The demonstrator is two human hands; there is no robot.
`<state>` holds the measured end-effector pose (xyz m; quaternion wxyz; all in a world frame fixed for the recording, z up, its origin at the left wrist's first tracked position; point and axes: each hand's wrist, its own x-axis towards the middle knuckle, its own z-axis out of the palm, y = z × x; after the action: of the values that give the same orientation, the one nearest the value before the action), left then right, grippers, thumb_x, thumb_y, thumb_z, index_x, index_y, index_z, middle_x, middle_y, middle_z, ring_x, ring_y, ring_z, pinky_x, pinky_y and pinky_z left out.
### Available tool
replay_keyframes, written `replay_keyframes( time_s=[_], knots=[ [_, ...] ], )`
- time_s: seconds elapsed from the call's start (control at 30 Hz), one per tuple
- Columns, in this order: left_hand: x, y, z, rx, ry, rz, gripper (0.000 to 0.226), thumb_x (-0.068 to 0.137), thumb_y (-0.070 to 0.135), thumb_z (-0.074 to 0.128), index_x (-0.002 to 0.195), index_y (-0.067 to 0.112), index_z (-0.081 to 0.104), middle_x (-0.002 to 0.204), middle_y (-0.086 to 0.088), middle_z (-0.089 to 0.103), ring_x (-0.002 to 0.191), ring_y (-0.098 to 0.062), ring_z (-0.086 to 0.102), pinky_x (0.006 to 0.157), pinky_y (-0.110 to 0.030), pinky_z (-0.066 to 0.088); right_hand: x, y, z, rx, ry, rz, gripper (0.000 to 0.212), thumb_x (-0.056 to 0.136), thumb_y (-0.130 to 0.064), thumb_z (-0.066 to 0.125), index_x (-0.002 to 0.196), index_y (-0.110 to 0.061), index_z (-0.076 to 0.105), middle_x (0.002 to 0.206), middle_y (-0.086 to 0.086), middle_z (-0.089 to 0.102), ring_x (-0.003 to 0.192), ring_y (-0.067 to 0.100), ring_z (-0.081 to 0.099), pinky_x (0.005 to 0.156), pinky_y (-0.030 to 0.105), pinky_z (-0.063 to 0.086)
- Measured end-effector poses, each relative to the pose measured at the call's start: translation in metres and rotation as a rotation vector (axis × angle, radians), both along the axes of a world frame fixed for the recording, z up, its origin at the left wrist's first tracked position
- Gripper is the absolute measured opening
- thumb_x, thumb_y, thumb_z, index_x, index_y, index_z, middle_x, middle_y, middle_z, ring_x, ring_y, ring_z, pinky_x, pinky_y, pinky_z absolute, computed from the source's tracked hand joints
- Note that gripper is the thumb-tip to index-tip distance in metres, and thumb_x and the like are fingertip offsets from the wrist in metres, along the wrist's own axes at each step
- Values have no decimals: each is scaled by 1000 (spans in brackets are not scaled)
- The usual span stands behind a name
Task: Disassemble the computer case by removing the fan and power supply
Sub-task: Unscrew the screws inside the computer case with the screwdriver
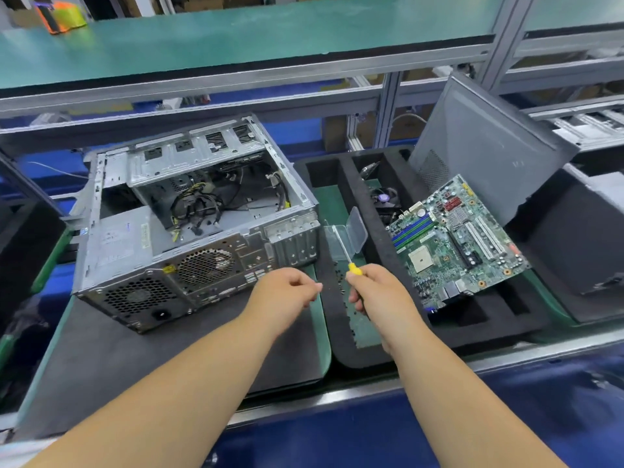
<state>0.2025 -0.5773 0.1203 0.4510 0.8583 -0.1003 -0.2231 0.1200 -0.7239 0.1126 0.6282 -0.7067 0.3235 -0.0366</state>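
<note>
Green matting covers the upper shelf [236,38] behind your worktop [101,359], and a grey frame runs along its back edge. On the dark mat toward the worktop's left side lies the computer case [189,217], open side up, its rear panel turned to the near edge. Inside it you can see the power supply [118,234] in the near-left corner and a tangle of black and yellow cables [199,207] in the middle. The round fan grille [204,266] sits in the rear panel, just right of the power supply's own vent.

Your left hand [282,298] hovers just off the case's near-right corner, fingers pinched together at the tips (whether they hold a screw is too small to tell). Your right hand [378,292] is closed around a yellow-handled screwdriver [353,261], its shaft pointing up and away over a clear plastic box [347,236].

Toward the worktop's right side, a black foam tray [341,352] carries a green motherboard [456,244], tilted across its dividers, with a grey side panel [483,146] leaning behind it.
</note>
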Motion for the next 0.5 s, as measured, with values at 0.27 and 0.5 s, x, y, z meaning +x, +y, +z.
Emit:
replay_keyframes(
  time_s=[0.27,0.5],
  knots=[
    [3,-84,-40,480,-437,-522,14,86,40,65,92,31,73,93,12,69,93,-15,63,80,-28,50,-20,-55,-19,45,52,-116,16,94,-26,55,95,-12,62,65,-2,58,64,16,49,65,34,40],
    [-7,-113,-64,685,-521,-745,21,89,46,62,93,29,75,96,6,66,96,-22,59,83,-34,43,-39,-82,-23,75,83,-146,17,95,-27,56,90,-13,61,63,-4,58,63,15,50,64,32,42]
  ],
)
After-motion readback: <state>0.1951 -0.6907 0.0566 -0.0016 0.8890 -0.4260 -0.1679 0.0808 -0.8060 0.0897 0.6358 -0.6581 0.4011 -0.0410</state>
